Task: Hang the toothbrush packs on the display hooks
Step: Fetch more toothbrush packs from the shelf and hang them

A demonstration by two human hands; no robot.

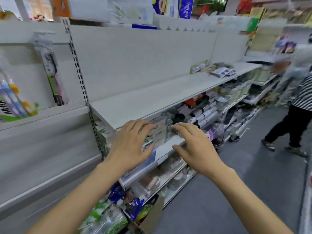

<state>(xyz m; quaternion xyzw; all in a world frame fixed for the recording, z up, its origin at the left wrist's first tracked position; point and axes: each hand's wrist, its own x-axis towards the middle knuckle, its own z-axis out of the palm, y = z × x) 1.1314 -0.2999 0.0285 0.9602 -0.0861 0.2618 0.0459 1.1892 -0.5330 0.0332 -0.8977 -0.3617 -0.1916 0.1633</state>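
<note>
Both hands at centre frame, reaching over the front of the second shelf point(168, 146), w/ a stack of flat packs point(157, 134) between them. The left hand point(131, 144) lies on the stack's left end, fingers point(143, 126) spread and lightly curved over the top, thumb down the near side; looks like resting on it, not a firm grip yet. The right hand point(192, 146) hovers just beside the stack's right end, fingers apart and straight-ish, holding nothing. Blur is heavy, so can't tell if these are the toothbrush packs; the print is unreadable. Clearly hung stock sits at the left of the frame: one toothbrush pack point(52, 73) hanging on the back panel at upper left, a colourful multi-pack point(13, 98) at the left edge, hooks themselves too smeared to make out. Judgement: the step in hand is the pick-up. To do it well, pinch one pack only off the top, left hand steadying the rest so the stack doesn't slide off the shelf lip. Take it near the top hang-hole end, so it's already oriented for the hook. Then carry it up and left toward the panel. The bare upper shelf point(160, 95) is right above the hands, so lift out toward the aisle first. Another person point(295, 98) stands at far right, well apart.
</note>
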